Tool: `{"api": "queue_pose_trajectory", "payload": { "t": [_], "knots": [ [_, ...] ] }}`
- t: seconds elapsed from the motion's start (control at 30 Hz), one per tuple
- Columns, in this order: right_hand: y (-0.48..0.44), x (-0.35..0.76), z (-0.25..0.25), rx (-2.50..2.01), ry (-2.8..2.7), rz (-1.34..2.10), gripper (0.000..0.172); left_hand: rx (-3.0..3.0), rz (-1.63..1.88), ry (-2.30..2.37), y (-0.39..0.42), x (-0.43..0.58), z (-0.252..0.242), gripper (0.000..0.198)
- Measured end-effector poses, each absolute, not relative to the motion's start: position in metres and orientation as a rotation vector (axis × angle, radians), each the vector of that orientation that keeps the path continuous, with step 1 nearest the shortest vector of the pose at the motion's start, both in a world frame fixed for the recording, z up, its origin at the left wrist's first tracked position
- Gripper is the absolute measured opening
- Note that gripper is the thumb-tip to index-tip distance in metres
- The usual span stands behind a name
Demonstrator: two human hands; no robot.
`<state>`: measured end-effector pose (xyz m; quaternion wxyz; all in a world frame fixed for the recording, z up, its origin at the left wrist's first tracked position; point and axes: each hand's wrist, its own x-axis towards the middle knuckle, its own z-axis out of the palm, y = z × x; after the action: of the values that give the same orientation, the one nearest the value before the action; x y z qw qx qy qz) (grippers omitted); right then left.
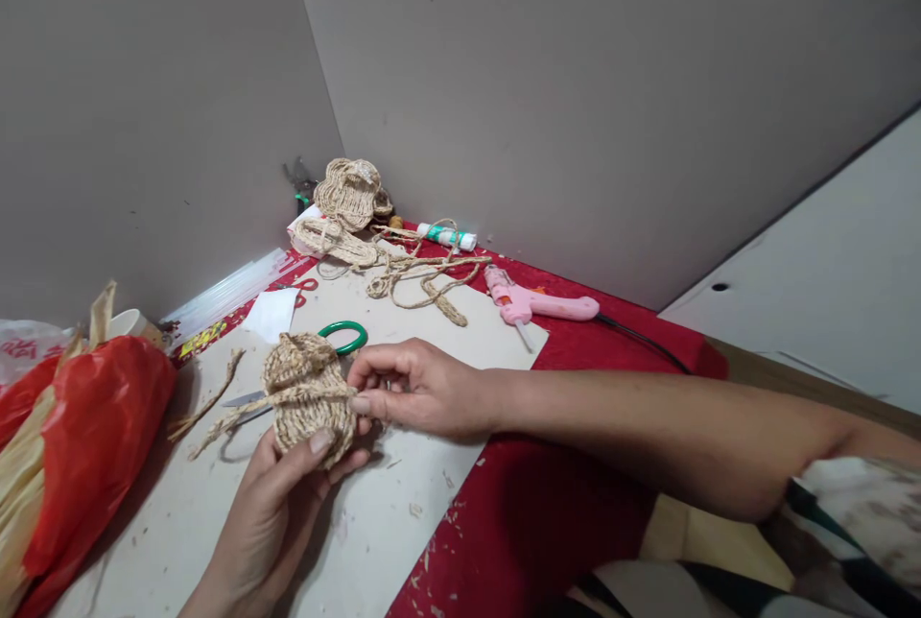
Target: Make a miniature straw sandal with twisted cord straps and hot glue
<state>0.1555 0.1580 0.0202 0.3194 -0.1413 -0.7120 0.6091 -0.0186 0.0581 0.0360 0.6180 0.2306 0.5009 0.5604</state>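
My left hand [270, 512] grips a small slipper-shaped piece of braided straw [313, 436] from below, with the thumb pressed on its front. Across its middle runs a braided straw cord [306, 396], whose loose end sticks out to the left. At the right edge of the piece, my right hand [432, 392] pinches the cord between thumb and fingers. Scissors with a green handle [364, 338] lie behind and partly under the held piece, their blades showing on the left. A short straw strand [216, 392] rests on the board to the left.
Beyond the hands, more braided straw pieces [349, 194] and a long braid [450, 306] lie near the wall corner. A pink glue gun [554, 303] with a black cable is at the right. Red-handled scissors [307, 285], clear sticks [230, 292] and a red bag [107, 416] are leftward.
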Motion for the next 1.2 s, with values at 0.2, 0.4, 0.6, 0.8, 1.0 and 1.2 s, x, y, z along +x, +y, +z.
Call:
{"api": "queue_pose_trajectory", "payload": {
  "t": [0.2,0.4,0.6,0.8,1.0,1.2],
  "knots": [
    [0.157,0.156,0.022,-0.397,-1.937,1.551,0.011,0.549,1.286,1.142,0.06,-0.018,0.037,0.035],
    [0.159,0.159,0.023,-0.382,-2.115,1.319,0.011,0.656,1.23,1.064,0.062,-0.024,0.034,0.024],
    [0.156,0.165,0.026,-0.364,-2.205,0.87,0.026,0.759,1.215,1.193,0.064,-0.018,0.031,0.026],
    [0.152,0.157,0.02,-0.323,-2.099,0.579,0.028,0.915,1.266,1.357,0.058,-0.008,0.026,0.034],
    [0.15,0.146,0.009,-0.285,-2.111,0.554,0.022,1.081,1.232,1.435,0.058,-0.002,0.021,0.046],
    [0.146,0.145,0.009,-0.212,-2.127,0.585,0.024,1.072,1.197,1.469,0.053,0.0,0.021,0.043]
  ]
}}
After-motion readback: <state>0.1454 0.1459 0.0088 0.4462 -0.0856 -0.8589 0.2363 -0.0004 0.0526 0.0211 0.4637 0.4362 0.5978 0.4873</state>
